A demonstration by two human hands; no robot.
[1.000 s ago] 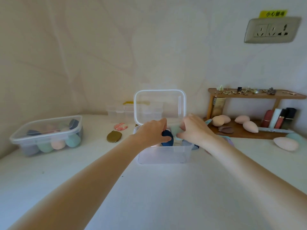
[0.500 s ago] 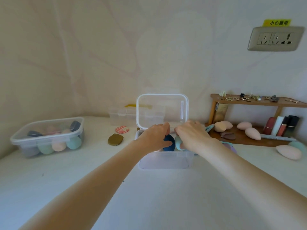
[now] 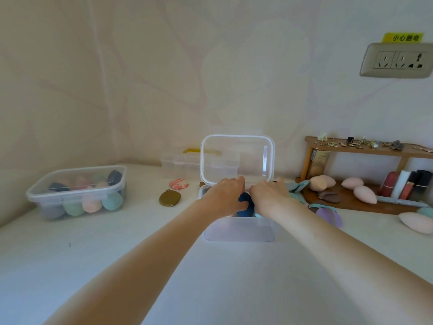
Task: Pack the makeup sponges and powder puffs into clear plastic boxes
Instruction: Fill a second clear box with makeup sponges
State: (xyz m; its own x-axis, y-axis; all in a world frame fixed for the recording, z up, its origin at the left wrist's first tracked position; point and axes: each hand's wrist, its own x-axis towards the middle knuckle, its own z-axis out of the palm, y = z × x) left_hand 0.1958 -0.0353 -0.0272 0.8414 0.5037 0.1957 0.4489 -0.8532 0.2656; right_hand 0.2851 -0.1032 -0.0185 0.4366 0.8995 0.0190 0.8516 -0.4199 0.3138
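- Open clear plastic box (image 3: 239, 231) sits mid-table, its lid (image 3: 237, 158) standing upright at the back edge.
- Left hand (image 3: 223, 198) reaches into the box, fingers curled around a dark blue sponge (image 3: 246, 205) inside it.
- Right hand (image 3: 269, 195) is just right of the left, over the box, fingers bent downward; whether it grips anything I cannot tell.
- Closed box of sponges (image 3: 79, 191) stands far left of the open box.
- Pink sponge (image 3: 416, 222) lies far right of it.
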